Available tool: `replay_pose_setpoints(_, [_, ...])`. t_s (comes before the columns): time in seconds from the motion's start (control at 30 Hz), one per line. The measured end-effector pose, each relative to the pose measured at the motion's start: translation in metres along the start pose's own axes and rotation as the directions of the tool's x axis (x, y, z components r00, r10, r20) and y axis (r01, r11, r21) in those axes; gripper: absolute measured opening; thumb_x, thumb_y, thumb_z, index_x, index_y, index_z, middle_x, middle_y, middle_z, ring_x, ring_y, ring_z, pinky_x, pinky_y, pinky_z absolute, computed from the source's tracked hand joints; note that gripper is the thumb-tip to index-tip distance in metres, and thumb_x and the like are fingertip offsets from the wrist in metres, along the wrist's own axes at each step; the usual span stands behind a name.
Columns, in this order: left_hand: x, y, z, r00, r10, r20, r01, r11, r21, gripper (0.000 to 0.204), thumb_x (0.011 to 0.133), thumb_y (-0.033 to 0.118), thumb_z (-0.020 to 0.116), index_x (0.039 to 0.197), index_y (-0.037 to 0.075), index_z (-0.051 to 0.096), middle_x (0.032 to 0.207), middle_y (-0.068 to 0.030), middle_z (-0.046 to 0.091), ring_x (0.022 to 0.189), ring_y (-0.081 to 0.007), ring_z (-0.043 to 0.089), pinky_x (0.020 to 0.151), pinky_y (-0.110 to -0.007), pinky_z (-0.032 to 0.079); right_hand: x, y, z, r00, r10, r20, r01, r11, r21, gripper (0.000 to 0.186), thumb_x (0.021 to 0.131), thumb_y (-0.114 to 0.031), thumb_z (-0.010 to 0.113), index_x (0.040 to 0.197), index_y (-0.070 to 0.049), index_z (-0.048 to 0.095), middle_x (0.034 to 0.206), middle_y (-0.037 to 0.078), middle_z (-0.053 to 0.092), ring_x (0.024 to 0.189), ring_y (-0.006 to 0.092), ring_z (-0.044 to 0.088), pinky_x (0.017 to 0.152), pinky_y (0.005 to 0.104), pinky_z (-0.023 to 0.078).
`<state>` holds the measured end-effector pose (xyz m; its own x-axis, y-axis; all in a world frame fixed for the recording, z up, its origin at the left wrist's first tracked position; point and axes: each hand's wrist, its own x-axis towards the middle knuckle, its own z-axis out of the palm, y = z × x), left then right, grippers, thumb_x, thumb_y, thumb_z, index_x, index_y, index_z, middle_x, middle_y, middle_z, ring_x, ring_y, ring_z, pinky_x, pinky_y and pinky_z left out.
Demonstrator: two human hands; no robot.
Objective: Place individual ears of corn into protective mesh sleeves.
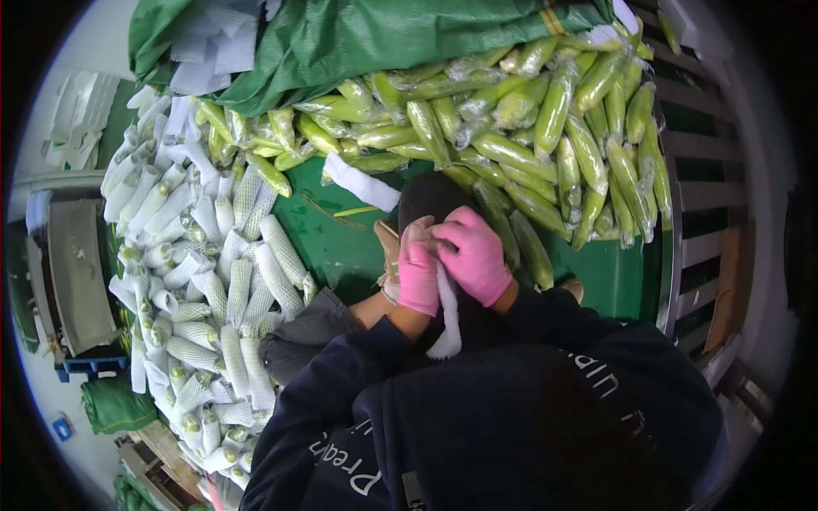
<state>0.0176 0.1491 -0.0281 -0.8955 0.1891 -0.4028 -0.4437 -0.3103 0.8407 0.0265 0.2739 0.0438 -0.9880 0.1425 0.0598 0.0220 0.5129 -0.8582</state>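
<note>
My left hand [417, 271] and my right hand [477, 257], both in pink gloves with bare-looking fingertips, meet above my lap. Their fingers are pinched together at the upper end of a white foam net sleeve [446, 313], which hangs down between them. The fingers partly hide that end. A second loose foam sleeve [362, 182] lies just beyond my knee. Ahead and to the right is a heap of long green vegetables in clear film [520, 162]. On my left, many similar vegetables in white foam net sleeves [234, 285] are piled up.
A green woven sack [358, 43] covers the far side of the heap, with more white sleeves [213, 51] bunched on it. Metal slats [699, 196] border the green floor [328, 226] on the right. At far left stands a metal bin [85, 277].
</note>
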Motion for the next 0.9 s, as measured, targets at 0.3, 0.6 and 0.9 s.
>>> replay_pose_setpoints(0.3, [0.003, 0.041, 0.042, 0.977, -0.136, 0.165, 0.172, 0.958, -0.227, 0.032, 0.087, 0.032, 0.066, 0.102, 0.005, 0.058, 0.091, -0.0025, 0.063, 0.084, -0.0137, 0.061, 0.077, -0.028, 0.049, 0.013, 0.047, -0.046, 0.772, 0.242, 0.588, -0.564, -0.165, 0.809, 0.019, 0.093, -0.017, 0.052, 0.104, -0.003, 0.058, 0.096, 0.004, 0.061, 0.092, 0.0123, 0.059, 0.088, 0.0271, 0.046])
replay_pose_setpoints(0.6, [0.057, -0.005, 0.038, 0.916, -0.316, 0.249, 0.199, 0.894, 0.402, 0.031, 0.084, 0.006, 0.059, 0.115, 0.003, 0.055, 0.092, -0.0034, 0.061, 0.079, -0.013, 0.059, 0.068, -0.026, 0.05, 0.012, 0.27, 0.043, 0.995, 0.097, -0.032, -0.101, 0.884, -0.455, 0.036, 0.077, -0.029, 0.06, 0.106, -0.007, 0.062, 0.093, 0.019, 0.065, 0.089, 0.0348, 0.062, 0.075, 0.0405, 0.051])
replay_pose_setpoints(0.9, [0.05, 0.006, 0.035, 0.871, -0.259, 0.418, 0.067, 0.905, 0.421, 0.067, 0.076, 0.006, 0.069, 0.135, -0.002, 0.039, 0.109, -0.0096, 0.059, 0.086, -0.0145, 0.057, 0.076, -0.025, 0.048, 0.028, 0.25, -0.003, 0.821, 0.289, 0.492, 0.012, 0.853, -0.521, 0.042, 0.071, -0.034, 0.065, 0.104, -0.008, 0.064, 0.098, 0.016, 0.066, 0.09, 0.0352, 0.063, 0.078, 0.0409, 0.051])
